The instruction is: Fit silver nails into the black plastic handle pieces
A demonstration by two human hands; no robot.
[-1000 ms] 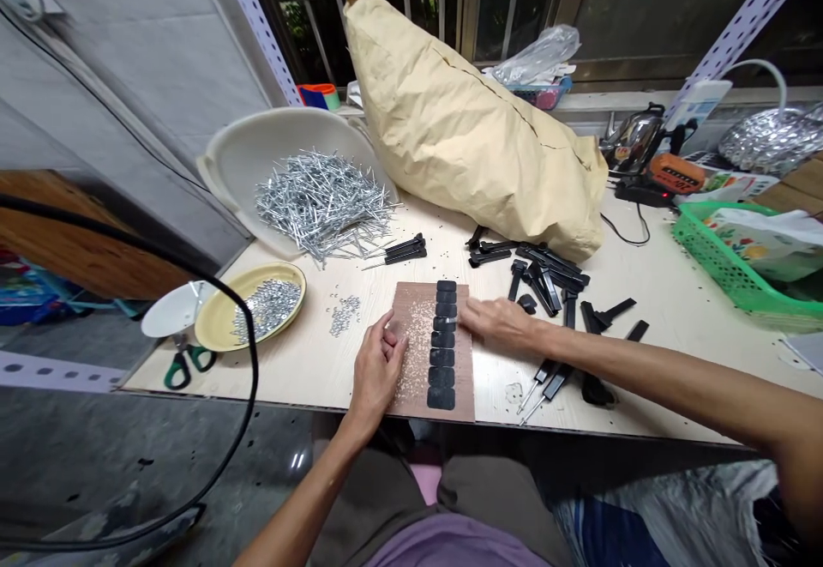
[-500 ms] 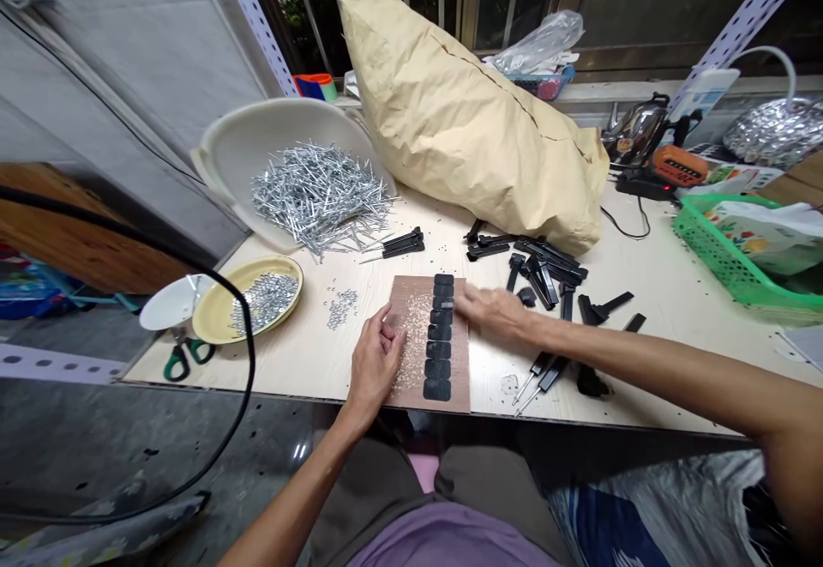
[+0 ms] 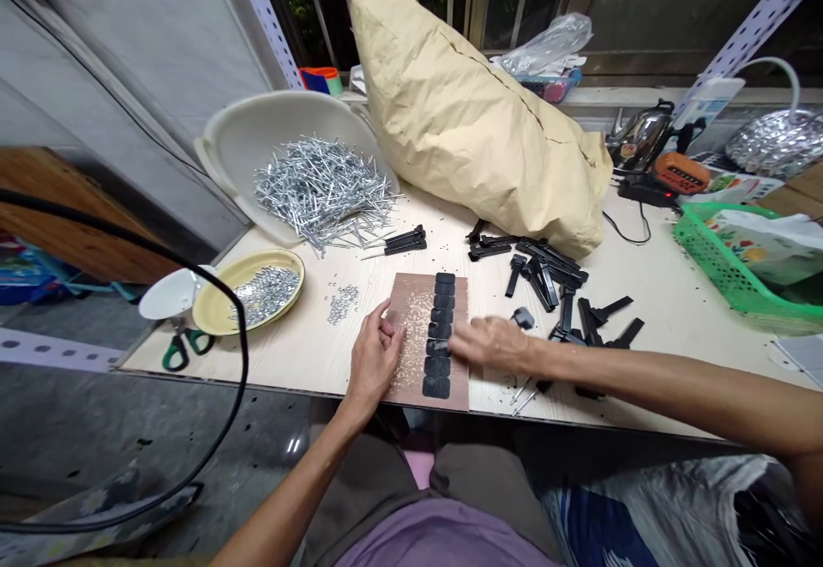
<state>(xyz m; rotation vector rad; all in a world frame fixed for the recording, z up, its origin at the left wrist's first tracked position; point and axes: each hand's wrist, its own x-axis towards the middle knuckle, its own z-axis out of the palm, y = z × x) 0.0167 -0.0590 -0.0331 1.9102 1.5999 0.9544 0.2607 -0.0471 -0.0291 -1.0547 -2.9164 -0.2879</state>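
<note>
A thin brown board [image 3: 413,391] lies at the table's front edge. Black rectangular pieces with rounded corners [image 3: 438,366] form a column along its right half, with pale crumbs or tiny beads [image 3: 411,335] scattered to their left. My left hand [image 3: 375,352] rests on the board's left edge, fingers loosely bent, nothing visible in them. Over the right edge, my right hand [image 3: 492,346] is closed and slightly blurred, its fingertips at the lower half of the column. A small greyish glint shows on the piece by those fingertips; what they pinch cannot be made out.
A pale basin [image 3: 222,142] spills metal pins [image 3: 327,190]. Nearby are a yellow bowl [image 3: 212,305] of small metal bits, scissors [image 3: 183,348] and a white dish [image 3: 160,292]. Black plastic parts [image 3: 546,262] lie right, below a large paper sack [image 3: 469,112]. A green basket [image 3: 720,271] stands far right.
My right hand has moved toward me along the column of black pieces, from its upper part to its lower half. My left hand stays on the board.
</note>
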